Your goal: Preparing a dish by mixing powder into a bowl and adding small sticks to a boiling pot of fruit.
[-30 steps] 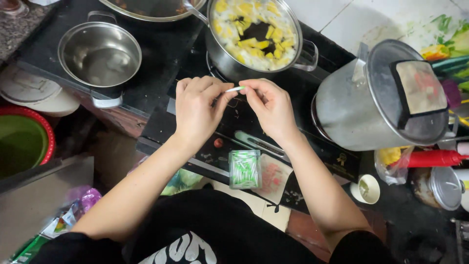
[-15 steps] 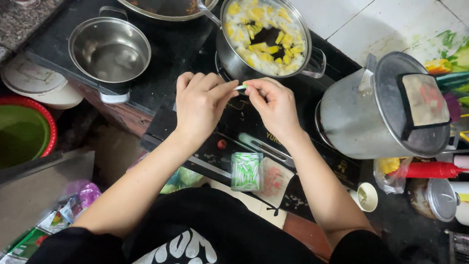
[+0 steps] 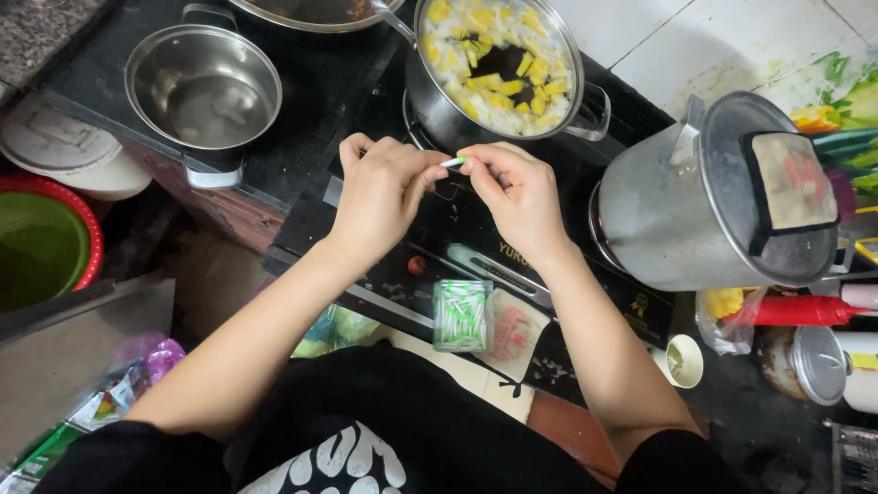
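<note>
Both of my hands meet over the black cooktop [image 3: 384, 265], pinching one small white-and-green stick [image 3: 453, 162] between their fingertips. My left hand [image 3: 380, 197] grips its left end and my right hand [image 3: 517, 187] its right end. Below them, on the cooktop's front edge, stands a small clear box [image 3: 463, 316] holding several of the same green-and-white sticks. Just beyond my hands sits a steel pot [image 3: 498, 64] with yellow pieces in foamy liquid.
An empty steel saucepan [image 3: 203, 87] stands at the back left. A large lidded metal pot [image 3: 722, 197] is on the right, with a red bottle [image 3: 791, 311] and small cup [image 3: 681, 359] beside it. A green basin with a red rim [image 3: 37, 247] lies at far left.
My hands stay together on the stick, with only small finger movements. The camera has shifted slightly.
</note>
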